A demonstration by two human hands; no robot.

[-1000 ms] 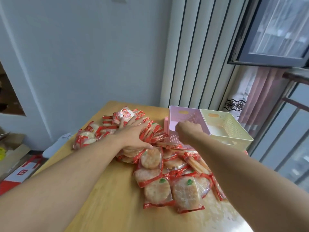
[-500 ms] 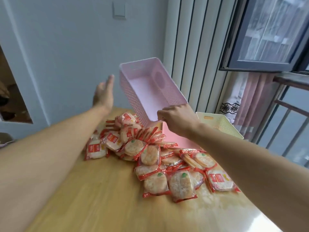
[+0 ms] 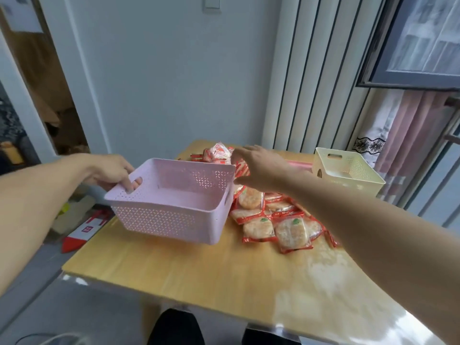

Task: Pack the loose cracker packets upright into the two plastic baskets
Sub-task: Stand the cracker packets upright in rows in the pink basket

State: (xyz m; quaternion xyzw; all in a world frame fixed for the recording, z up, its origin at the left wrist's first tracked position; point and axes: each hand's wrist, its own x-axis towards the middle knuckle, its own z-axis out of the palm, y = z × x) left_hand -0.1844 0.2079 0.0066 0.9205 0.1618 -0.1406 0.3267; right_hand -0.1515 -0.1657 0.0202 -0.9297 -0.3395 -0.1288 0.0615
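Pink basket (image 3: 174, 210): perforated plastic, rectangular, with a slot handle in each short wall. It sits upright at the left edge of the tabletop (image 3: 199, 277), its near-left corner reaching past that edge; whether its base rests fully on the wood cannot be told from this angle. Its interior shows only the bare pink floor.

Cream basket (image 3: 348, 170): same pattern, upright near the far right corner of the tabletop, well apart from the pink one. The visible part of its interior holds no packets.

Cracker packets (image 3: 273, 220): a loose heap between the two baskets, running from the far edge toward the middle of the tabletop. Each is a clear wrapper with red sealed ends showing a round pale cracker; several nearest the viewer carry a small green mark. They lie flat and overlapping, none standing in a basket. A flat pink item (image 3: 300, 165) lies behind the heap beside the cream basket.

Left hand (image 3: 112, 173): grips the pink basket's left rim, fingers curled through the handle slot.

Right hand (image 3: 258, 168): spread wide, fingers extended and relaxed, holding nothing, just beyond the pink basket's far right corner above the heap.

Beside the left edge, on the floor, lies a red-and-white box (image 3: 84, 231).
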